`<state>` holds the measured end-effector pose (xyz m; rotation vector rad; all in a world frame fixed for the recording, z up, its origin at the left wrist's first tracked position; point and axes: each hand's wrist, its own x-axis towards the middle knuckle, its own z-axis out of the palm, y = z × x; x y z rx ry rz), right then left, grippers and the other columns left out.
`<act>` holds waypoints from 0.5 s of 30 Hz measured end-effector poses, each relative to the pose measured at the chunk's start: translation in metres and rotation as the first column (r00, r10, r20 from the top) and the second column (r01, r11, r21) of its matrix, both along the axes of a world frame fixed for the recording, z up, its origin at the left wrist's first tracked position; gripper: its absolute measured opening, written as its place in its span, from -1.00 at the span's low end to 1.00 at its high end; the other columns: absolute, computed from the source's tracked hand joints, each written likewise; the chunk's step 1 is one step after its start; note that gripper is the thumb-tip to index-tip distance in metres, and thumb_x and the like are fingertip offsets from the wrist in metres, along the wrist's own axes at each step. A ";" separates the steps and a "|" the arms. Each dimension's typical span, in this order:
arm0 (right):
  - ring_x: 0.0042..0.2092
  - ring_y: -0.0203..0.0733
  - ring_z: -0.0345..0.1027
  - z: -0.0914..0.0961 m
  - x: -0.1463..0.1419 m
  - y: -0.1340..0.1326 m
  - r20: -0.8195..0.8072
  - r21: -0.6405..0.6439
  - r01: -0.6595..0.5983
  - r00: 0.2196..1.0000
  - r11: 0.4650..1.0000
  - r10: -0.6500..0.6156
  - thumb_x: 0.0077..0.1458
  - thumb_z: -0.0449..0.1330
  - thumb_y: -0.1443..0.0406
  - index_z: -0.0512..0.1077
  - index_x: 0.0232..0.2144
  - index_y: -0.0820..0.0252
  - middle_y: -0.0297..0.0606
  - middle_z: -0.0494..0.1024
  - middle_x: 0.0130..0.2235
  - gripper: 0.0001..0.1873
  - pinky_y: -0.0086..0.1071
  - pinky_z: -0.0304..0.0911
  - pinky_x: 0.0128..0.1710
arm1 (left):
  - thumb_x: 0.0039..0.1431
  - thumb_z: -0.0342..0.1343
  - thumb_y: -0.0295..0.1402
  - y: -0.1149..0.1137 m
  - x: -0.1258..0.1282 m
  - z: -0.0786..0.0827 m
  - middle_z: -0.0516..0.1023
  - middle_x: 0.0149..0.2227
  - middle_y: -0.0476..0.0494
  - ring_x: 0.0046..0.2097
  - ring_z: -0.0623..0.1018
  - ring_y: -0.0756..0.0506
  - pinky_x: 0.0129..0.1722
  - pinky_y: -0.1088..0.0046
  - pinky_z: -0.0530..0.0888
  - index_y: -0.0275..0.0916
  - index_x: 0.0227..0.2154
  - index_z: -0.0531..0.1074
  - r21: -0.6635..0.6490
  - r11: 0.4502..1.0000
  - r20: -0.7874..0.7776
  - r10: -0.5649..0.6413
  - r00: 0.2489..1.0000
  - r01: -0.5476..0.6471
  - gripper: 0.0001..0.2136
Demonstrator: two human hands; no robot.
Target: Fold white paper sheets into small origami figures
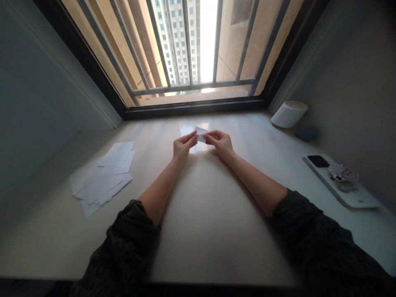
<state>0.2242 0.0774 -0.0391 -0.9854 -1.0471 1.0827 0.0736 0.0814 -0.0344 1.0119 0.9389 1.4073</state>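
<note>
A small white piece of paper (201, 133) is held between both hands, just above the pale sill near the window. It looks folded, though the fingers cover its side edges. My left hand (184, 145) pinches its left side between thumb and fingers. On the opposite side, my right hand (220, 142) grips the paper in the same kind of pinch. Off to the left lies a loose, overlapping pile of white paper sheets (107, 177), apart from both hands.
The pale, glossy sill (198, 231) ends at a front edge close to my body. A barred window (192, 108) stands behind it. At the right are a white cylindrical object (289, 114), a small dark blurred item (306, 133) and a phone (332, 187) with a cartoon-shaped grip (344, 172).
</note>
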 end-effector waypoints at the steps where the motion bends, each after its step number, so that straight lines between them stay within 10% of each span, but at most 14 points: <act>1: -0.40 -0.26 0.45 0.000 0.000 0.000 -0.008 -0.008 0.009 1.000 1.000 -0.009 -0.35 0.45 -0.01 0.49 -0.48 0.17 -0.29 0.59 -0.45 -0.55 -0.30 0.45 -0.26 | -0.27 0.44 -0.22 0.000 0.000 0.000 0.65 -0.25 -0.15 -0.26 0.57 -0.04 -0.08 0.31 0.50 -0.24 -0.26 0.62 0.006 1.000 -0.003 -0.004 1.000 0.004 -0.58; 15: -0.45 -0.29 0.40 -0.002 0.000 0.000 -0.026 -0.001 0.024 0.999 1.000 -0.024 -0.33 0.46 0.00 0.50 -0.49 0.19 -0.30 0.56 -0.48 -0.56 -0.34 0.42 -0.33 | -0.24 0.42 -0.22 -0.004 0.002 0.003 0.66 -0.27 -0.15 -0.25 0.57 -0.07 -0.12 0.32 0.50 -0.22 -0.28 0.63 0.049 0.999 -0.041 0.000 0.999 0.002 -0.62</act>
